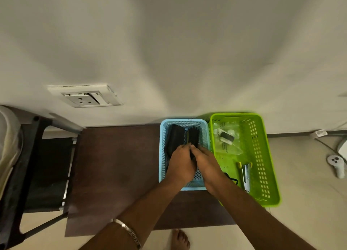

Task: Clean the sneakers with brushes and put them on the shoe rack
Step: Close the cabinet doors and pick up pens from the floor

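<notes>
— Hands first: where are they?

— Both are down inside the blue basket [162, 152], which sits on a dark brown table [116, 171] against the wall. The left hand [181, 163] and the right hand [206, 162] meet knuckle to knuckle over the basket's middle.

— Fingers?

— Curled downward on both. Between them runs a dark handle with a yellowish edge, belonging to the bristle brush [193, 137]; the fingertips of both hands close around it. The right hand's fingers wrap its near end. The left hand's fingers touch it from the other side, but whether they grip it or the black brush [175, 139] beside it, I cannot tell, since the tips are hidden.

— So the brushes are still in the basket?

— Yes, both lie in its far half, side by side, touching.

— Anything else?

— A green basket [270, 156] stands just beside the blue one, on the right. It holds a clear bag [228, 137] with small items and a stapler [246, 174]. A metal bracelet [129, 233] circles the left forearm. A bare foot [180, 238] shows below the table edge. A black rack [28, 165] stands left of the table, and a white controller [337, 164] lies on the floor at far right.
</notes>
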